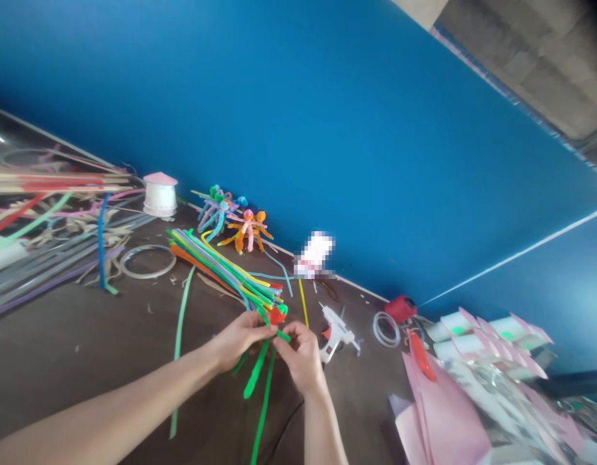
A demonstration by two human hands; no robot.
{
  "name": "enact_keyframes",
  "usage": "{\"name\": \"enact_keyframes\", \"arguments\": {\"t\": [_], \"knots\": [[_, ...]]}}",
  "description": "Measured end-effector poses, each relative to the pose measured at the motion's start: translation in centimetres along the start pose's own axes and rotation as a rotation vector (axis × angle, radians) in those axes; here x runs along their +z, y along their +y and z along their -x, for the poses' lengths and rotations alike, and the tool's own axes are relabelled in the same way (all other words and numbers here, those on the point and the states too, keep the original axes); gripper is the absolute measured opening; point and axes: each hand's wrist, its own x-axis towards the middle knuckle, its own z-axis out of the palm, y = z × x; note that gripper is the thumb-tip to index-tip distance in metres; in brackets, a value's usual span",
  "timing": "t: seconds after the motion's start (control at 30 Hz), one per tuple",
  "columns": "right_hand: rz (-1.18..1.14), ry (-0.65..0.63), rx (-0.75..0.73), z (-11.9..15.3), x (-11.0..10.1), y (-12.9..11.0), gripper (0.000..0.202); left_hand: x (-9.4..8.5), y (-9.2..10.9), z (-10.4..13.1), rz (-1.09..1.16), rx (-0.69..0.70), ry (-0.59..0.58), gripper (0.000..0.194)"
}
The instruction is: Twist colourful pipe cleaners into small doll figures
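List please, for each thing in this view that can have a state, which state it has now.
Left hand: pinching green-and-red piece
Right hand: pinching same piece
Glue gun: lying on its side
White container: upright, pink cover on
Fuzzy stems: gathered, lying down
Left ring: coiled, flat

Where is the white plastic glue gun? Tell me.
In the head view, the white plastic glue gun lies on the dark brown table, just right of the right hand and left of the red cylindrical object.
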Motion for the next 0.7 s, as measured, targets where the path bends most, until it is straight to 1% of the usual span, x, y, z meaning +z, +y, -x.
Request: {"name": "enact_keyframes", "arguments": {"t": [0.03,0.1,0.23,0.27,0.3,0.37,0.43,0.47,0.5,0.53,0.63,0.67,0.7], "knots": [[0.057,0.019,-0.046,0.1,0.1,-0.3,0.012,0.0,0.0,0.0,0.042,-0.047,0.013,0.02],[0.099,0.0,-0.095,0.3,0.2,-0.7,0.008,-0.1,0.0,-0.1,0.095,-0.1,0.013,0.02],[0.045,-0.137,-0.062,0.5,-0.1,-1.0,0.005,-0.2,0.1,-0.2,0.135,-0.116,-0.052,0.02],[0.07,-0.15,-0.075,0.5,-0.3,-1.0,0.005,-0.2,0.0,-0.2,0.157,-0.119,-0.049,0.019],[0.127,-0.142,-0.118,0.5,-0.3,-1.0,0.005,-0.3,-0.1,-0.2,0.192,-0.133,-0.037,0.018],[0.324,-0.069,-0.281,0.6,-0.4,-1.0,0.012,-0.5,-0.2,-0.2,0.286,-0.215,-0.015,0.016],[0.549,0.046,-0.466,0.7,-0.2,-1.2,0.021,-0.6,-0.3,-0.2,0.37,-0.307,-0.008,0.017],[0.639,0.106,-0.532,0.7,-0.1,-1.3,0.024,-0.7,-0.3,-0.2,0.392,-0.317,-0.003,0.017],[0.706,0.163,-0.569,0.8,0.0,-1.5,0.026,-0.6,-0.2,-0.1,0.394,-0.289,0.006,0.017],[0.75,0.228,-0.584,0.8,0.1,-1.6,0.025,-0.6,0.0,-0.1,0.379,-0.231,0.026,0.017],[0.799,0.422,-0.563,0.9,0.0,-1.7,0.016,-0.4,0.3,-0.1,0.278,-0.038,0.116,0.016],[0.795,0.447,-0.547,1.0,-0.1,-1.7,0.011,-0.3,0.4,-0.1,0.256,-0.002,0.138,0.017],[0.781,0.437,-0.532,1.0,-0.1,-1.7,0.005,-0.3,0.4,0.0,0.249,0.021,0.15,0.019]]}}
